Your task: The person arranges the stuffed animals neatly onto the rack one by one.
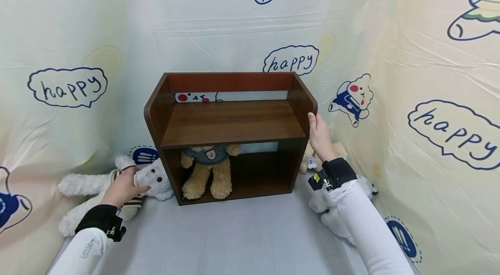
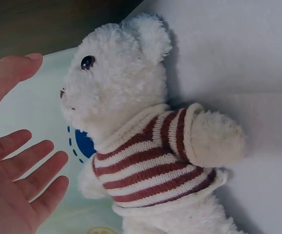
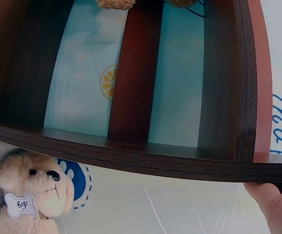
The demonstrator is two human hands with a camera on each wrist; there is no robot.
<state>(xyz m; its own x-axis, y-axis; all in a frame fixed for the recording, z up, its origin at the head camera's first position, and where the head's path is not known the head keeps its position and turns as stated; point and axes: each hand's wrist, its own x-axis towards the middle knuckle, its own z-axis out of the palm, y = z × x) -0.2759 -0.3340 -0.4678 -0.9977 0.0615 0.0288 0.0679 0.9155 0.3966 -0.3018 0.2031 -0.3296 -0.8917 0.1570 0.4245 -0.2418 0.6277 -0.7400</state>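
Note:
A dark brown wooden shelf [image 1: 234,121] with two levels stands against the cloth backdrop. My right hand [image 1: 321,136] rests against the outside of its right side panel, fingers extended up along it; in the right wrist view the thumb [image 3: 264,195] lies close along that panel. A white teddy bear [image 2: 116,73] in a maroon-and-cream striped sweater [image 2: 151,170] lies on its back left of the shelf. Over it hovers my left hand [image 1: 124,187], fingers spread and holding nothing in the left wrist view. In the lower compartment sits a tan teddy bear [image 1: 220,179] in a blue shirt, its head hidden.
Right of the shelf is a beige plush dog [image 3: 38,190] with a bone-shaped tag. A white plush toy [image 1: 336,218] lies partly hidden under my right forearm. The grey tabletop [image 1: 234,236] spreads in front; patterned cloth [image 1: 195,27] hangs behind and on the right.

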